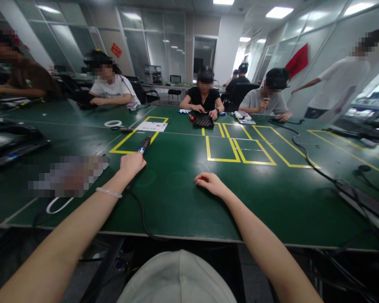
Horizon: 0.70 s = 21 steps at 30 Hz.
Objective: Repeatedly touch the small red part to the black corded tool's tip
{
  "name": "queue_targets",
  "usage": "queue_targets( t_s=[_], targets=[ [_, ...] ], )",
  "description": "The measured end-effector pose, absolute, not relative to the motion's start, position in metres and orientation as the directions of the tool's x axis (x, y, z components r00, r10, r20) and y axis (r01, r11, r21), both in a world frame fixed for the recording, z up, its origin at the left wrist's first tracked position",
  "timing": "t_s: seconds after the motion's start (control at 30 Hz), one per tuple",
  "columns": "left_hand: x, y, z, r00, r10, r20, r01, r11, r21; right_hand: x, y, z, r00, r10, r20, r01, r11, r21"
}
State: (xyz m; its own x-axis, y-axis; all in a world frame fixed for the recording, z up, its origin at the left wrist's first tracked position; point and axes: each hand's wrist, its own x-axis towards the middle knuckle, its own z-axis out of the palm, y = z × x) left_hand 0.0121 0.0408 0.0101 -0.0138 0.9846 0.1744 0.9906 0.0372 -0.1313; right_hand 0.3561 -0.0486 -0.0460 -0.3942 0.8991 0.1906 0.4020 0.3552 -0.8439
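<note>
My left hand (132, 165) is closed around a black cylindrical tool (146, 143) with a blue and silver band, which points away from me over the green table (177, 202). A black cord (142, 210) runs from near this hand to the front table edge; whether it joins the tool is hidden. My right hand (210, 183) rests on the bare tabletop, fingers loosely bent and holding nothing, a small gap between thumb and fingers. Ahead of the tool lies a white printed sheet (152, 126) inside a yellow tape outline (123, 151).
To the left lie a blurred flat item (72, 174) and a white tape roll (113, 123). Yellow tape rectangles (222, 160) mark the table. Opposite, a person (205, 99) handles a black tray (203, 120). A black cable (306, 155) crosses the right side.
</note>
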Motion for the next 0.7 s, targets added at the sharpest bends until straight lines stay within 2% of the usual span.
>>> queue_targets(
  t_s=[0.33,0.47,0.5,0.57,0.63,0.7],
  targets=[
    [0.018,0.049,0.012,-0.109,0.984,0.138,0.991,0.118,-0.061,0.358,-0.049,-0.044,-0.395,0.898,0.193,0.389,0.354,-0.851],
    [0.026,0.044,0.013,-0.014,0.959,0.282,1.0,0.013,0.008,0.359,-0.05,-0.042,-0.395,0.898,0.196,0.386,0.355,-0.851],
    [0.032,0.041,0.012,0.013,0.954,0.3,0.996,-0.039,0.082,0.359,-0.05,-0.043,-0.398,0.897,0.194,0.381,0.354,-0.854],
    [0.05,0.033,0.01,0.09,0.97,0.225,0.921,-0.167,0.352,0.359,-0.049,-0.044,-0.397,0.898,0.192,0.362,0.345,-0.866],
    [0.076,0.021,0.007,0.251,0.965,0.074,0.694,-0.232,0.682,0.358,-0.048,-0.045,-0.393,0.901,0.185,0.328,0.325,-0.887],
    [0.103,0.007,0.006,0.402,0.915,-0.028,0.452,-0.172,0.875,0.358,-0.047,-0.045,-0.385,0.906,0.174,0.281,0.295,-0.913]
  ],
)
